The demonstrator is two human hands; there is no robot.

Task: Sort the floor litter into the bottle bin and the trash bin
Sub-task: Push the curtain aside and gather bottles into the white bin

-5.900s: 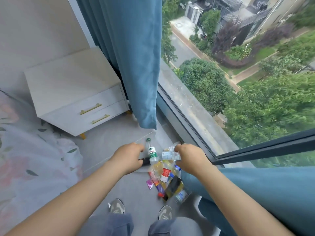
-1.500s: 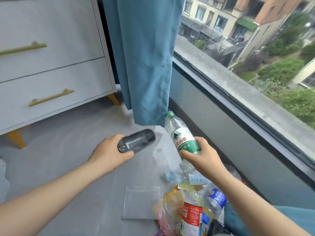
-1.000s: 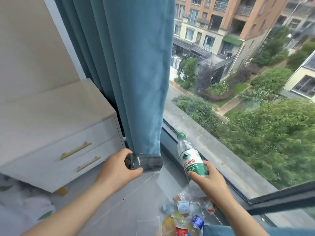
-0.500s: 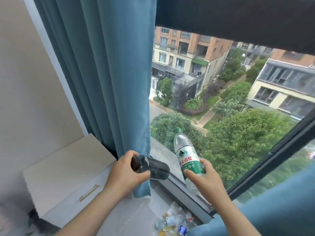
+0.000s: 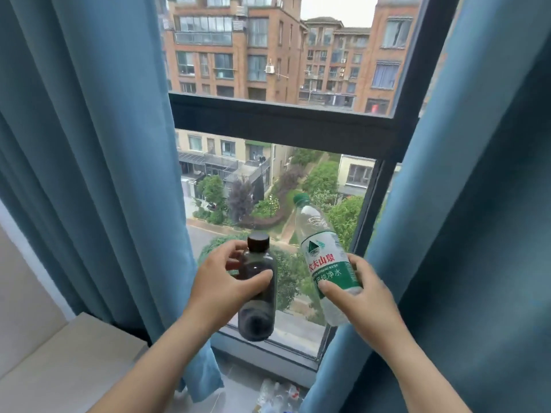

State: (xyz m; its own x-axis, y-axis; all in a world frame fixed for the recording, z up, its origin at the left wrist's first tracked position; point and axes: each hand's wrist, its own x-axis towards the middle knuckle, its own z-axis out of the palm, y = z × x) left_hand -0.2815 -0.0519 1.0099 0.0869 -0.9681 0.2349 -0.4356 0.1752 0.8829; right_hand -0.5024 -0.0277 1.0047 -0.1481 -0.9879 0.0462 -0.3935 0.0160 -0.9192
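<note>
**Operator:** Since the earlier frames my view has swung up from the floor to the window point(image 5: 268, 120), so I seem to have stood up. Blue curtains point(image 5: 89, 144) frame it on both sides. Both bottles rose with me.

**Colleague:** Who's holding what?

**Operator:** My right hand point(image 5: 354, 296) has its grip wrapped around the lower half of the clear water bottle point(image 5: 325, 257), green cap tilted up and left. My left hand point(image 5: 223, 284) is closed around the dark bottle point(image 5: 258, 290), upright, black cap on top. The two are close but apart.

**Colleague:** Next?

**Operator:** My judgement: both go to the bottle bin. I'd keep both grips firm on the bodies, caps up, turn to find the bin before letting go, and drop them in one at a time.

**Colleague:** Anything unclear?

**Operator:** Neither bin is in view. The remaining litter point(image 5: 277, 397) is only a cropped sliver at the bottom edge; I can't sort items there. I can't tell whether the dark bottle holds liquid.
</note>
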